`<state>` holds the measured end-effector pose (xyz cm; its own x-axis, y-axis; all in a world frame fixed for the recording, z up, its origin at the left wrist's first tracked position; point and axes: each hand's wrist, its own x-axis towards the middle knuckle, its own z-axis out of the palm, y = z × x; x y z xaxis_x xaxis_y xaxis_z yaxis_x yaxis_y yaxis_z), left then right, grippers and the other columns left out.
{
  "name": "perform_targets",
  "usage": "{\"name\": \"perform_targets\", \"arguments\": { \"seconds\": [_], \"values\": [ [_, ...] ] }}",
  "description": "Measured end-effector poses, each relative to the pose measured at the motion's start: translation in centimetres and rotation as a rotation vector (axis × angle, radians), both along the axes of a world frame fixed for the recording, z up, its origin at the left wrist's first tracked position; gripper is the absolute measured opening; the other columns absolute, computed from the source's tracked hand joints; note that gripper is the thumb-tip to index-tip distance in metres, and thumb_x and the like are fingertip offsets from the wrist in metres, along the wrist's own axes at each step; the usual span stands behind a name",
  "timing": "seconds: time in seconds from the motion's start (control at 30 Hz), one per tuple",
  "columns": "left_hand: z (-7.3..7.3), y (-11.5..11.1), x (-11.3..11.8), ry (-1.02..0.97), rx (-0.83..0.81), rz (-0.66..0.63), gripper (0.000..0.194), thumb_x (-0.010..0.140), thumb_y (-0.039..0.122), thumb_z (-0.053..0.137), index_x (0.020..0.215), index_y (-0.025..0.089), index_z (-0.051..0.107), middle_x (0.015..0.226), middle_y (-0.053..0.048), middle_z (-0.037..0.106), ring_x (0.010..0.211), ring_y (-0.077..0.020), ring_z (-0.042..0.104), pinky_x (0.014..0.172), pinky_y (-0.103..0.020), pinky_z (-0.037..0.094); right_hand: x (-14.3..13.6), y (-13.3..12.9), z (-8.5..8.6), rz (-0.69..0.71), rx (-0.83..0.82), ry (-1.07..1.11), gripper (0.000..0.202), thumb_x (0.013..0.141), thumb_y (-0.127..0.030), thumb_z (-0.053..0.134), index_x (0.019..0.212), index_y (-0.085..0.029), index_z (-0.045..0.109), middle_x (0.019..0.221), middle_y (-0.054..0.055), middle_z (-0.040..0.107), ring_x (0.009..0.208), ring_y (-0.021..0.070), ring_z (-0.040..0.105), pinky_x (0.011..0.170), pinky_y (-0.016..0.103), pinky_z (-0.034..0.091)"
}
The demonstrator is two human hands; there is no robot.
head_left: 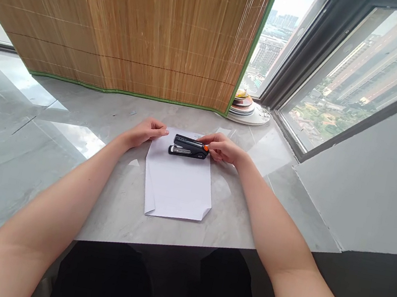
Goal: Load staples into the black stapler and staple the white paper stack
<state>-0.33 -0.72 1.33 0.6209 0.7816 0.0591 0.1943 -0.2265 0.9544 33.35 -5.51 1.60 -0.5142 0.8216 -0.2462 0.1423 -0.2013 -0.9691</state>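
Note:
White paper sheets point(178, 186) lie on the grey marble-look surface, with folded corners at the near left and near right. A black stapler point(189, 147) with an orange part at its right end is over the far part of the paper, its jaws pointing left. My right hand point(221, 148) has its fingers closed on the stapler's right end. My left hand point(146, 131) is at the paper's far left corner, thumb and fingers pinched on its edge.
A bamboo blind point(146, 27) with green edging hangs down to the surface behind the paper. Stacked plates point(248, 114) stand at the back right beside the windows. A white wall point(374, 174) rises at the right. The surface's front edge point(165, 247) is above my legs.

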Motion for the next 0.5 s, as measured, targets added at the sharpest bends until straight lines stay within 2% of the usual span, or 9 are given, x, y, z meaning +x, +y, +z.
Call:
{"name": "perform_targets", "arguments": {
  "seconds": [0.13, 0.3, 0.5],
  "values": [
    [-0.1, 0.2, 0.3, -0.125, -0.043, 0.113, 0.054, 0.085, 0.042, 0.081, 0.057, 0.022, 0.039, 0.059, 0.003, 0.028, 0.051, -0.0101, 0.025, 0.049, -0.031, 0.019, -0.1, -0.1, 0.4, 0.032, 0.058, -0.076, 0.059, 0.066, -0.019, 0.062, 0.124, -0.012, 0.075, 0.043, -0.009, 0.041, 0.043, 0.0106, 0.031, 0.041, 0.025, 0.028],
    [-0.3, 1.1, 0.1, -0.397, -0.074, 0.317, 0.054, 0.084, 0.034, 0.076, 0.059, 0.022, 0.030, 0.059, 0.004, 0.022, 0.047, -0.0082, 0.026, 0.044, -0.028, 0.021, 0.2, 0.2, 0.6, 0.075, 0.073, -0.099, 0.056, 0.066, -0.018, 0.062, 0.119, -0.011, 0.079, 0.045, -0.010, 0.037, 0.045, 0.0095, 0.027, 0.042, 0.025, 0.027],
    [-0.3, 1.4, -0.1, -0.411, -0.075, 0.330, 0.055, 0.083, 0.035, 0.077, 0.060, 0.022, 0.029, 0.059, 0.005, 0.023, 0.046, -0.0077, 0.027, 0.043, -0.027, 0.022, 0.1, 0.1, 1.3, 0.075, 0.050, -0.112, 0.058, 0.066, -0.017, 0.063, 0.122, -0.010, 0.078, 0.049, -0.010, 0.033, 0.049, 0.0091, 0.024, 0.042, 0.023, 0.027]
  ]
}}
